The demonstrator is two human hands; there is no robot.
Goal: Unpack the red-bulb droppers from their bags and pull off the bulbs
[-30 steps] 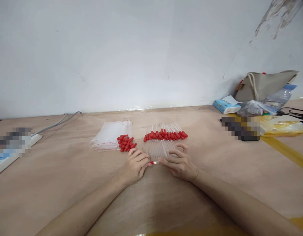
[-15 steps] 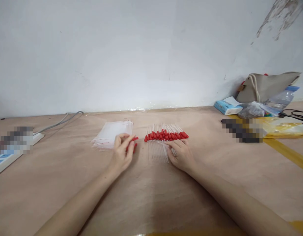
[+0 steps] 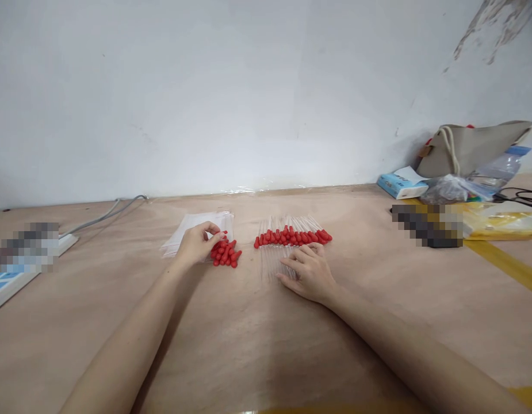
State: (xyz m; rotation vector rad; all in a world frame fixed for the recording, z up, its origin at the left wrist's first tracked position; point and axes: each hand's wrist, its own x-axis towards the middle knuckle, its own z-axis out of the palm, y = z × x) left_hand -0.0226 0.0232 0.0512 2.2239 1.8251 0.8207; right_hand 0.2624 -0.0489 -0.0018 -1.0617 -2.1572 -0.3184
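Observation:
My left hand (image 3: 198, 240) is at the far-left side of a pile of loose red rubber bulbs (image 3: 225, 255), thumb and fingertips closed on one red bulb (image 3: 225, 233). Under and behind that hand lies a stack of clear plastic zip bags (image 3: 188, 221). My right hand (image 3: 309, 273) rests palm down with fingers apart over a row of thin clear tubes (image 3: 272, 265), its fingertips touching or just above them. Beyond the tubes, droppers with red bulbs (image 3: 287, 236) lie side by side, bulbs toward me, their clear stems (image 3: 306, 222) pointing at the wall.
On the left lies a white power strip (image 3: 67, 248) with a grey cable (image 3: 108, 217). To the right sit a blue tissue pack (image 3: 399, 187), a grey bag (image 3: 473, 149), a blurred dark object (image 3: 416, 227) and a yellow packet (image 3: 490, 224). A wall (image 3: 248, 103) bounds the table's back.
Both hands were together at a red-bulbed tube near me. That dropper left them; my left hand went to the bulb pile, and my right reached the dropper row, then came back over the tubes.

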